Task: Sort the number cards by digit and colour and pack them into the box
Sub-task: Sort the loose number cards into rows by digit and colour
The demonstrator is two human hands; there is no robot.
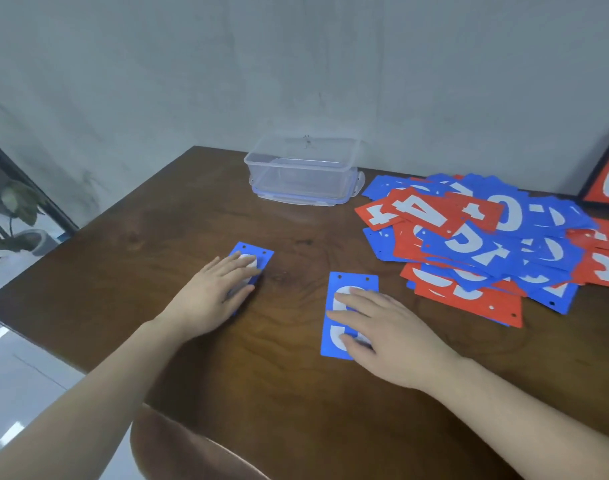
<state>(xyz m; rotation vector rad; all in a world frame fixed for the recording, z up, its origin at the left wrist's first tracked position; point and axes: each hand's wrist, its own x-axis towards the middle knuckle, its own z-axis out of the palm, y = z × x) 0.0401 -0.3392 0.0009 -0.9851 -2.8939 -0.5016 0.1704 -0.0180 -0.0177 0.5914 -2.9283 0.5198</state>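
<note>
A messy heap of red and blue number cards (476, 237) covers the right side of the wooden table (296, 393). Two blue cards lie apart from it near the middle. My left hand (213, 292) rests flat on the left blue card (258, 254), hiding most of its white digit. My right hand (386, 327) lies flat with straight fingers on the right blue card (344, 289), whose digit is partly covered. A clear plastic box (303, 168) stands empty at the back of the table, near the wall.
A larger framed red number board (608, 171) leans against the wall at the far right. A brown chair back (178, 448) sits at the table's near edge. A potted plant (12, 216) stands on the floor to the left, beyond the table's left edge.
</note>
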